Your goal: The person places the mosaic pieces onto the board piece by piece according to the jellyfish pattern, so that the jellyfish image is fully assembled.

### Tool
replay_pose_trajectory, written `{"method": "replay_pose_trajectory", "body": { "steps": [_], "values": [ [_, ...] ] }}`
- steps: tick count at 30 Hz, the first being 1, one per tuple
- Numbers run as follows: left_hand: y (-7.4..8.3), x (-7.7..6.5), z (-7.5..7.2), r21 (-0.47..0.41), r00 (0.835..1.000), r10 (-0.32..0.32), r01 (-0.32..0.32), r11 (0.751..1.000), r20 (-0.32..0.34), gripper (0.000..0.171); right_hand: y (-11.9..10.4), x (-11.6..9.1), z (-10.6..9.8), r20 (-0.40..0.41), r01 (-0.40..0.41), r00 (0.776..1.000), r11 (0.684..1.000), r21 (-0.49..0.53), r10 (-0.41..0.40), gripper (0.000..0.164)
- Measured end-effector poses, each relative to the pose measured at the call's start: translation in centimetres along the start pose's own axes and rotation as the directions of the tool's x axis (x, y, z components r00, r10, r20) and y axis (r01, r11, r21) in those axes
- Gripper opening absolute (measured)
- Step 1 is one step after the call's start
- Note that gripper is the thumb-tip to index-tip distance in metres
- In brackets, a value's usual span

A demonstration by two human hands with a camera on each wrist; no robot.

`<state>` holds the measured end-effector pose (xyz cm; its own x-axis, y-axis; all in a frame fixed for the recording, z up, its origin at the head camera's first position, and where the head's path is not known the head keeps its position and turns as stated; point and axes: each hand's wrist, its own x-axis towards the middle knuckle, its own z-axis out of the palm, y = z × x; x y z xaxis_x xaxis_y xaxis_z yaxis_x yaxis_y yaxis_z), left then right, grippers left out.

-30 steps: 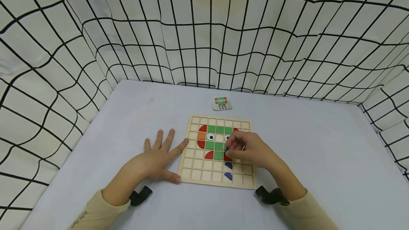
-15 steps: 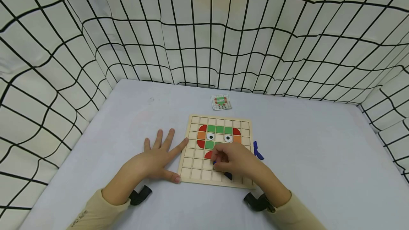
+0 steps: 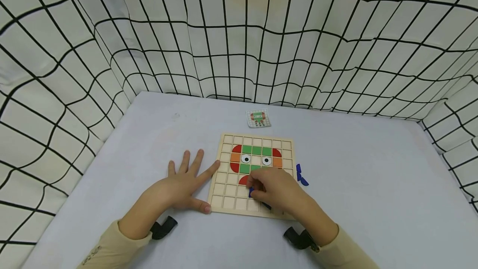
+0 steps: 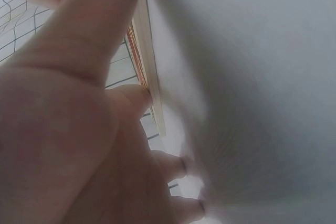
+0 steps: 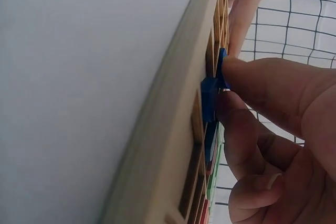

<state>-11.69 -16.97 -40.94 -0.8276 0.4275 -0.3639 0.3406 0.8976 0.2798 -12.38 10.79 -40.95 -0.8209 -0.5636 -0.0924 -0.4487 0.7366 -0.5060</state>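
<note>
A square wooden grid board (image 3: 229, 200) lies on the table, inlaid with red, green and orange pieces and two eye pieces (image 3: 245, 159). My left hand (image 3: 179, 188) lies spread at its left side, thumb and index fingertips touching that edge. Over the lower middle of the board, my right hand (image 3: 276, 188) pinches a small blue piece (image 3: 251, 193) between thumb and curled fingers, at a cell. The right wrist view has this blue piece (image 5: 222, 66) against the thumb, with another blue piece (image 5: 209, 98) standing beside it in the grid. My right hand hides part of the pattern.
Several loose blue pieces (image 3: 300, 175) lie just off the board's right edge. Behind the board is a small picture card (image 3: 258, 118) with a similar coloured figure. Black netting (image 3: 246, 26) over white cloth rises around the table (image 3: 358, 186).
My right hand moved left and toward me across the board with the blue piece, uncovering the right eye piece and the loose pieces. Lately its fingers shifted only slightly. My left hand stayed put.
</note>
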Motion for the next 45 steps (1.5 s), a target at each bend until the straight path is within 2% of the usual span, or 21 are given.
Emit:
{"method": "replay_pose_trajectory", "body": {
  "steps": [8, 14, 18, 22, 28, 31, 34, 39, 45],
  "values": [
    [-0.1, 0.1, 0.0, 0.017, 1.000, 0.002, -0.002, 1.000, -0.005, 0.116, 0.7, -0.1, -0.8, 0.039, -0.008, 0.999, 0.999, 0.038, 0.006, 0.013],
    [-0.1, 0.1, 0.1, 0.023, 1.000, -0.001, 0.001, 1.000, -0.003, 0.117, 1.7, -0.4, -1.9, -0.001, -0.032, 0.999, 0.994, 0.105, 0.032, 0.013],
    [-0.1, 0.1, 0.0, 0.025, 1.000, -0.004, 0.004, 1.000, 0.002, 0.117, 2.1, -0.6, -2.0, 0.057, 0.031, 0.998, 0.993, 0.118, -0.038, 0.009],
    [-0.1, 0.1, -0.1, 0.024, 1.000, -0.003, 0.003, 1.000, 0.003, 0.117, 2.2, -0.8, -1.7, 0.135, 0.097, 0.984, 0.988, 0.118, -0.113, 0.008],
    [-0.1, 0.1, -0.1, 0.024, 1.000, 0.001, -0.001, 1.000, 0.006, 0.116, 2.2, -0.9, -1.7, 0.146, 0.100, 0.982, 0.986, 0.135, -0.120, 0.009],
    [0.0, 0.1, -0.1, 0.021, 1.000, 0.001, -0.001, 1.000, 0.008, 0.116, 2.6, -0.9, -2.4, 0.123, 0.081, 0.987, 0.978, 0.191, -0.106, 0.010],
    [0.0, 0.1, -0.2, 0.026, 1.000, -0.002, 0.002, 1.000, 0.009, 0.116, 3.4, -1.1, -3.3, 0.065, 0.065, 0.994, 0.964, 0.258, -0.084, 0.011],
    [0.1, 0.2, -0.1, 0.021, 1.000, -0.010, 0.010, 1.000, 0.015, 0.116, 5.0, -1.7, -4.8, -0.026, 0.043, 0.999, 0.954, 0.296, -0.037, 0.011],
    [0.0, 0.3, 0.0, 0.024, 1.000, -0.027, 0.026, 0.999, 0.014, 0.118, 6.5, -2.1, -5.8, -0.041, -0.023, 0.998, 0.941, 0.337, 0.039, 0.014]
  ]
}}
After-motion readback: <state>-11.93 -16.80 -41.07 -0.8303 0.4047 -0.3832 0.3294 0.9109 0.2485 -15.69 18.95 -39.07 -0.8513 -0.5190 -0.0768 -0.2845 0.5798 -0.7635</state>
